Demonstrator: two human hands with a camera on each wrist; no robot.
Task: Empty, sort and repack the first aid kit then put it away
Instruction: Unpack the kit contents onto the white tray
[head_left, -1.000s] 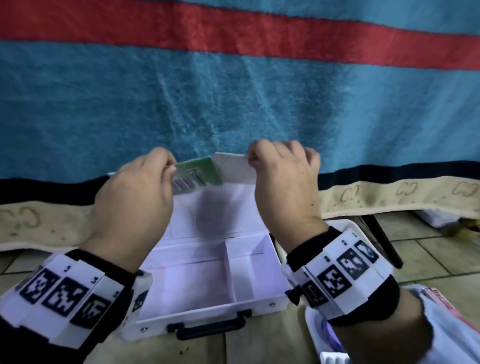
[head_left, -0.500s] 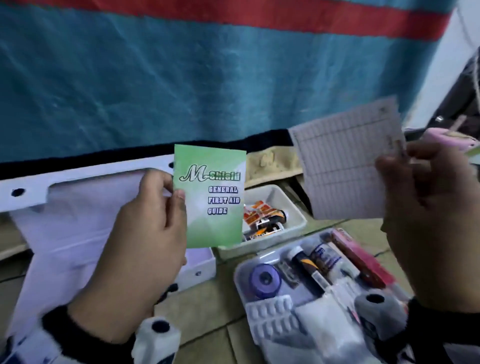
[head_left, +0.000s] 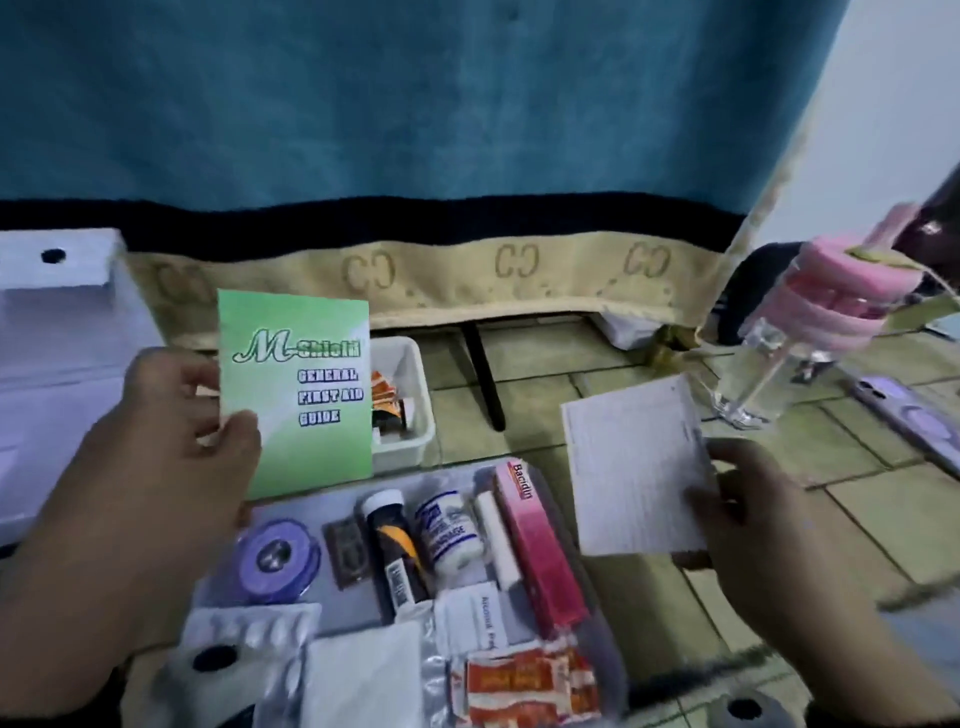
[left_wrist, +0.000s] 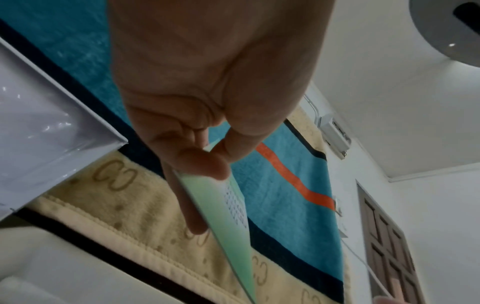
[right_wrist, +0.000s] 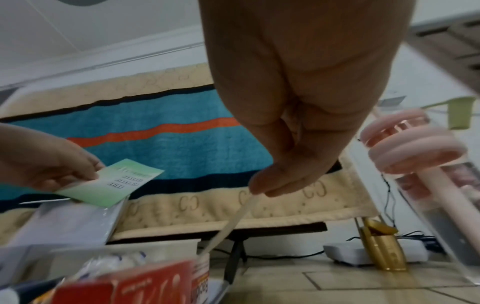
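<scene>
Left hand pinches green guide; right hand pinches white sheet, print illegible.

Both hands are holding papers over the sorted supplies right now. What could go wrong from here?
1. The right hand pinches the white sheet by one corner; it could slip or crease.
2. The water bottle stands close beside that sheet; a sweep rightward might knock it over.
3. The left hand holds the green guide over the tray, hiding part of it; setting it down there could bury supplies.
</scene>
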